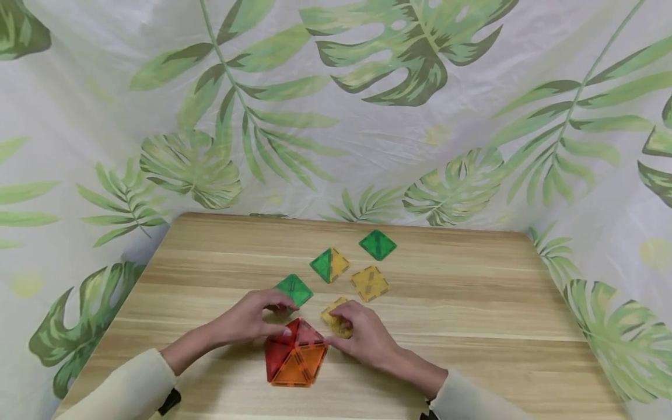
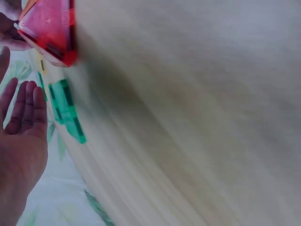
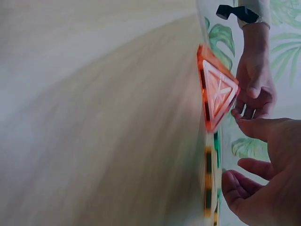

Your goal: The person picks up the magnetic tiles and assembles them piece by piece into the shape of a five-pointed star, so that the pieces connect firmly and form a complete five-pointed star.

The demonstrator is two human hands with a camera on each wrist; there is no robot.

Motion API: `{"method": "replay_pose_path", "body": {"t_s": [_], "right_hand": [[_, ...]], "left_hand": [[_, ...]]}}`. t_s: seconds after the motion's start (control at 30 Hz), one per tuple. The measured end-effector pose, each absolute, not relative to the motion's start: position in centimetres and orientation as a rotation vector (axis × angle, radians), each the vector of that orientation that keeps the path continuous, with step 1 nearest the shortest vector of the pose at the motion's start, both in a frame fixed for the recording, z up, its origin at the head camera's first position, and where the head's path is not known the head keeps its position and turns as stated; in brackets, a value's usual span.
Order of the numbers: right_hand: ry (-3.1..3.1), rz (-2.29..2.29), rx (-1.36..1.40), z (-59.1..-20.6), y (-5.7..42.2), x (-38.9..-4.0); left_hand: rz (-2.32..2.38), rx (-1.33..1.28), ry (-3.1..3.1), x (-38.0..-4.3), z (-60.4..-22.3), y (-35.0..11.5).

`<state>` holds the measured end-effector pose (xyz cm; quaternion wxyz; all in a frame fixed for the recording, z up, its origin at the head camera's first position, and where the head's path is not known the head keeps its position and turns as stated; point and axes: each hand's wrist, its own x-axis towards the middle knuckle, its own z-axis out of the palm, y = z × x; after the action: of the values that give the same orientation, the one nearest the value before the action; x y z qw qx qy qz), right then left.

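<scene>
A low pyramid (image 1: 294,357) of red and orange translucent triangular magnetic tiles stands on the table between both hands. My left hand (image 1: 251,318) is at its upper left, thumb right by a red side, fingers loosely extended over the edge of a green tile diamond (image 1: 297,288). Across from it, my right hand (image 1: 368,338) has its thumb at the pyramid's right corner. Its other fingers bend loosely over a yellow tile diamond (image 1: 329,308), partly hiding it. The right wrist view shows an orange face (image 3: 218,94) of the pyramid beside the thumb tip.
Behind the hands lie a half-green, half-yellow diamond (image 1: 322,266), another yellow diamond (image 1: 362,284) and a green one (image 1: 377,245), all flat on the wooden table (image 1: 472,291). A leaf-patterned cloth (image 1: 378,146) hangs around the table's back and sides.
</scene>
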<state>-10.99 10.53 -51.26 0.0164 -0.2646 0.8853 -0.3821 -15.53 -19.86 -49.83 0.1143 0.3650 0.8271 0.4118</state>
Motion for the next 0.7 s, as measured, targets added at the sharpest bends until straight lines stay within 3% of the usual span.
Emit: {"method": "replay_pose_path", "body": {"t_s": [0.7], "right_hand": [[2.952, -1.005, -0.653, -52.0, 13.4, -11.6]], "left_hand": [[1.137, 0.922, 2.302, -17.6, -49.2, -13.6]]}}
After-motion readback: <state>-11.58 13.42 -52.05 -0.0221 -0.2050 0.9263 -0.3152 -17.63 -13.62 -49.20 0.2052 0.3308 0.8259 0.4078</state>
